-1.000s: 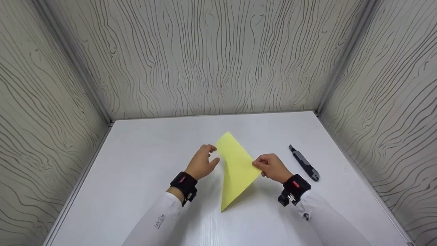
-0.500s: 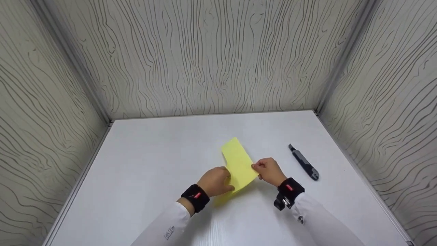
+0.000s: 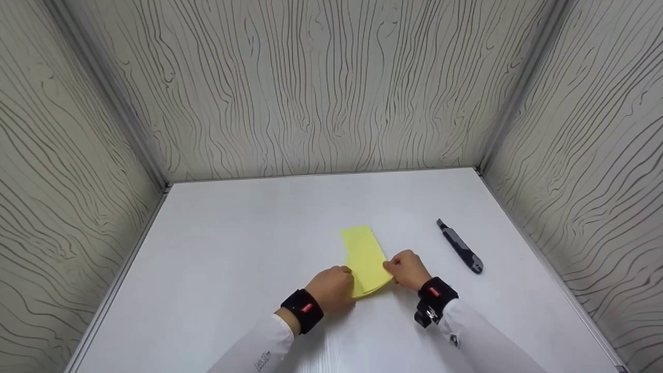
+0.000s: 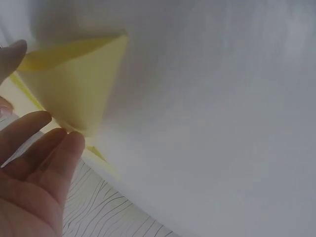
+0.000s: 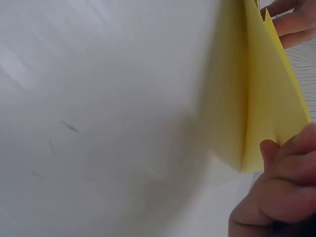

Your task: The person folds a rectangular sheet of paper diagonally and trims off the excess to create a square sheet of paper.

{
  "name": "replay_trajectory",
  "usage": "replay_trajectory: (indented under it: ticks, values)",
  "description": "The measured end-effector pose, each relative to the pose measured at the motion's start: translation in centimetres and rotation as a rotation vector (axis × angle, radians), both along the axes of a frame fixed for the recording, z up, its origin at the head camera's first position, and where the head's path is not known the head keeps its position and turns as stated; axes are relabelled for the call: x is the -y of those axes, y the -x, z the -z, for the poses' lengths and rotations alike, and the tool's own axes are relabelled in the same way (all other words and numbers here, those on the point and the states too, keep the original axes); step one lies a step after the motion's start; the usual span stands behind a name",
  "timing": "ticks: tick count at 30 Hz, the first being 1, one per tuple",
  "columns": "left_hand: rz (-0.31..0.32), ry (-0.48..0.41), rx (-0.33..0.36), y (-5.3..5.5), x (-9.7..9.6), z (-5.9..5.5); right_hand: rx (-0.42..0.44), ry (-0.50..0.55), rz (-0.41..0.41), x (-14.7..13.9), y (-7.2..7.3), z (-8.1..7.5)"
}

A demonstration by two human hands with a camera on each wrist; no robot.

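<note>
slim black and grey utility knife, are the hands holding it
No, the knife lies on the white tabletop, apart from the left hand and the right hand.

black-and-grey utility knife (image 3: 461,247) on a white tabletop (image 3: 243,228)

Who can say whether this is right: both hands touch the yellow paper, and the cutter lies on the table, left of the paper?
Not quite: the cutter lies on the table, right of the paper, as the head view shows. The rest stands.
</note>
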State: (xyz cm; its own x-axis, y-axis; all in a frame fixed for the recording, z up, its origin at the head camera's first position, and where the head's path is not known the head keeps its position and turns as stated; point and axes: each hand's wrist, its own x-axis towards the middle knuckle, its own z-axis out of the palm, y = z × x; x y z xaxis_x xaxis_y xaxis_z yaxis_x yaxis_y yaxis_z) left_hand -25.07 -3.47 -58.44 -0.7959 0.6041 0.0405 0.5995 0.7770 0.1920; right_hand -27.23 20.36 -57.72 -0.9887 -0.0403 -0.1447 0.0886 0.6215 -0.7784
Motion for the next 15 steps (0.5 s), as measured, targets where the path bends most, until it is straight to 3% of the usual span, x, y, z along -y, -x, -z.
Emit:
replay_trajectory:
  ticks: [10,15]
  values:
    - [-0.008,0.01,0.041,-0.27,-0.25,0.43,-0.023,-0.211,-0.073,0.04,-0.74,0.77]
    - [0.044,0.026,-0.037,-0.49,-0.08,0.37,-0.015,-0.29,-0.108,-0.05,-1.01,1.04]
